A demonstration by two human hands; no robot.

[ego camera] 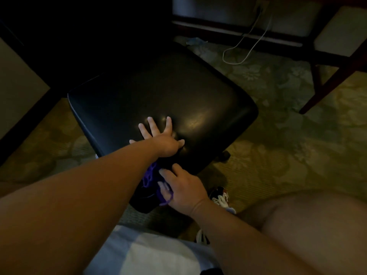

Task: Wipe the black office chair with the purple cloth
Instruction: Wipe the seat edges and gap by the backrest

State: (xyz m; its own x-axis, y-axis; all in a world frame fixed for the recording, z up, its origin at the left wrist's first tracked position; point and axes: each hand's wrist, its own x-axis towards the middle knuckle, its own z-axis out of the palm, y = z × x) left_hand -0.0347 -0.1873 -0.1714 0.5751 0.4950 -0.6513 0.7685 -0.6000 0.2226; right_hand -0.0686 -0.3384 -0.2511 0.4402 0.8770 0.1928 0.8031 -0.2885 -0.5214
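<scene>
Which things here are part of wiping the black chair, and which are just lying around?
For the job: black office chair, purple cloth at its near edge, left hand flat on the seat, right hand on the cloth.
Lying about: white cable on the carpet, wooden chair.

The black office chair (168,92) stands on the patterned carpet (278,135), its wide, glossy, rounded-square seat turned corner-on and catching a dull sheen near the middle. One caster peeks out under the seat's right edge. The purple cloth (151,175) is bunched at the seat's near corner, spilling over the edge in dark folds, mostly in shadow, with bright purple hems showing.
</scene>
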